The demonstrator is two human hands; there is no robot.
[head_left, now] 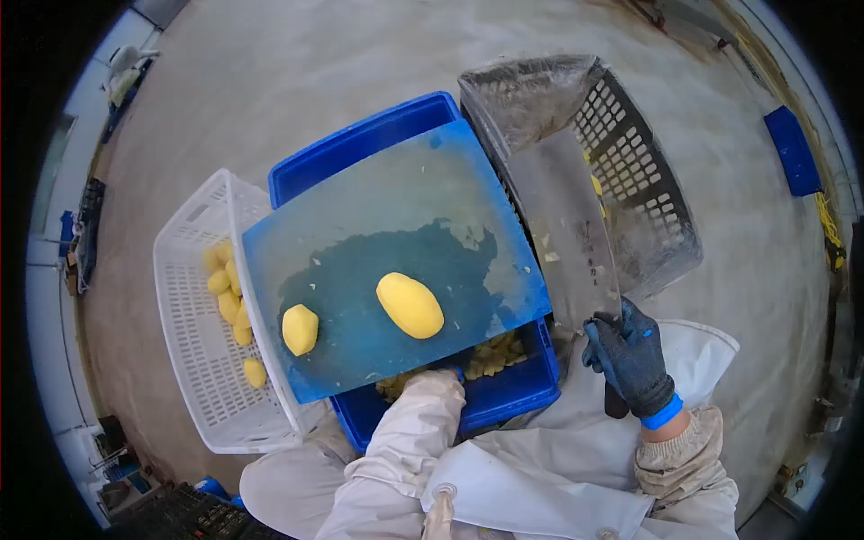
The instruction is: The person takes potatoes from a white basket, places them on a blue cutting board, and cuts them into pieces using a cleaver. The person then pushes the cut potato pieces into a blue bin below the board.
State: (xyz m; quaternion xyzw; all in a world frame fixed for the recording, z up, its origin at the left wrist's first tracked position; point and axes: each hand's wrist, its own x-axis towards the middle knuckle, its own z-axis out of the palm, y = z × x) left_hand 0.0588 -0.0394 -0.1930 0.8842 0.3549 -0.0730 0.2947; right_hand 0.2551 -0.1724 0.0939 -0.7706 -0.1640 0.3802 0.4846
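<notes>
My right hand (630, 355), in a dark glove with a blue cuff, is closed round the handle of a large wide-bladed knife (569, 229). The blade points up and away, over the near side of the black crate. Two peeled potatoes, a larger one (410, 306) and a smaller one (300, 329), lie apart on the wet blue cutting board (387, 207). My left sleeve reaches under the board's near edge into a blue bin (522, 382) with cut potato pieces (495, 354). The fingers of that hand are hidden.
A white basket (193, 360) with several peeled potatoes (229, 288) stands at the left. The black crate (630, 162), lined with clear plastic, is at the right. Another blue bin rim (360, 130) shows behind the board. Farther right lies a blue container (792, 151).
</notes>
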